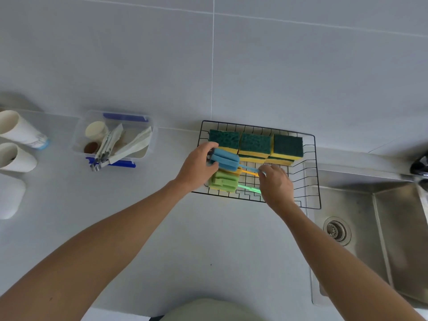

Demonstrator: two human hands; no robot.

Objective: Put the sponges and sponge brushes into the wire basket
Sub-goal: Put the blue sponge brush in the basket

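Two hands work inside the basket [316, 170], a black wire one that sits on the grey counter [196, 239] against the tiled wall [278, 66]. Its right end hangs over the edge of the steel sink [393, 228], where the drain [337, 230] is visible. At the far right edge a dark tap [420, 166] is only partly in view.

To the left of the basket, apart from it, stands a clear box [148, 126] with blue clips. It holds a small white cup [96, 130], a brown round thing, folded white paper and a metal tool [104, 150] that sticks out over the front rim. Further left, two white cups [16, 144] lie on their sides, and below them a white rounded object [10, 195] is cut by the frame edge.

In the basket, green-and-yellow sponges [254, 144] fill the back row, some stacked in two layers. In front of them lie three brushes close together. The left hand [198, 167] closes around the foam head of the blue brush [225, 158], which rests on top of the orange brush [250, 173]. The right hand [275, 184] pinches the blue handle with its fingertips. The green brush [223, 181] lies nearest to the front wall, and its handle runs under the right hand. The hands cover part of the front left corner and the middle of the basket floor.
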